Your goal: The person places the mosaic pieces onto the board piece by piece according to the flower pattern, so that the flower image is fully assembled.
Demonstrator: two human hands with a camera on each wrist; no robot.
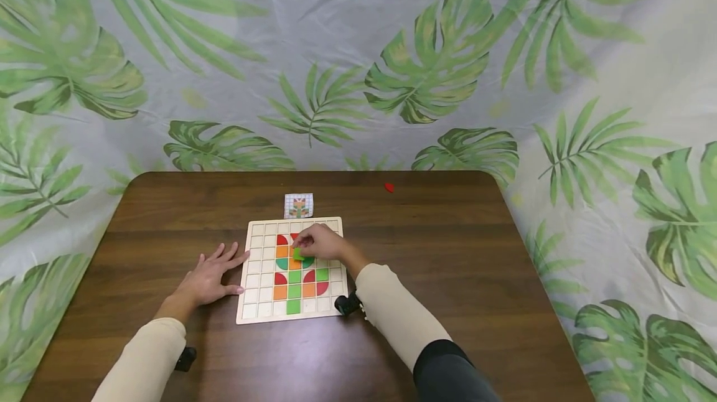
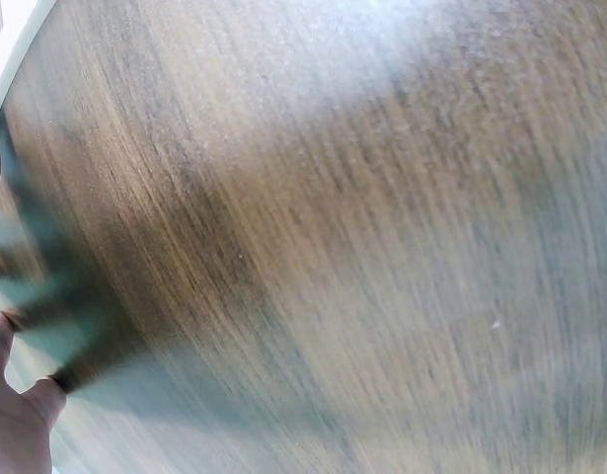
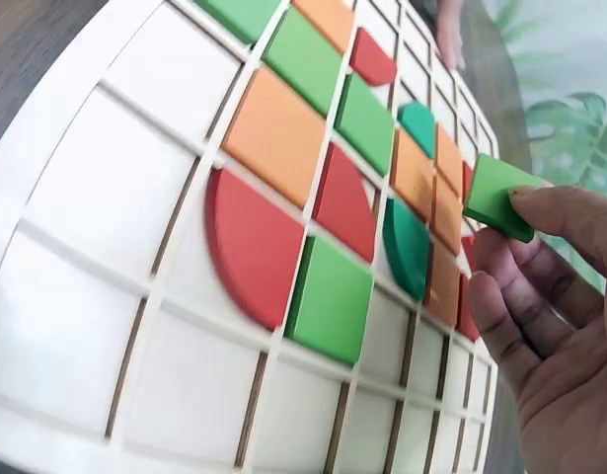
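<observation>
My right hand (image 1: 322,243) pinches a light green square tile (image 3: 498,193) between thumb and fingers, held above the far half of a pale wooden grid board (image 1: 257,312). In the right wrist view the tile is tilted and apart from the board. Set into the cells are orange squares, light green squares (image 3: 328,301), red rounded pieces (image 3: 252,245) and dark green rounded pieces (image 3: 407,247). The left hand (image 1: 208,279) lies flat with fingers spread on the table, its fingertips at the board's left edge. Part of the far pieces is hidden behind my right hand.
A small pattern card (image 1: 299,206) lies just beyond the board's far edge. One loose red piece (image 1: 389,187) sits near the back of the brown wooden table (image 1: 448,234). Leaf-print cloth (image 1: 336,47) hangs behind and beside the table.
</observation>
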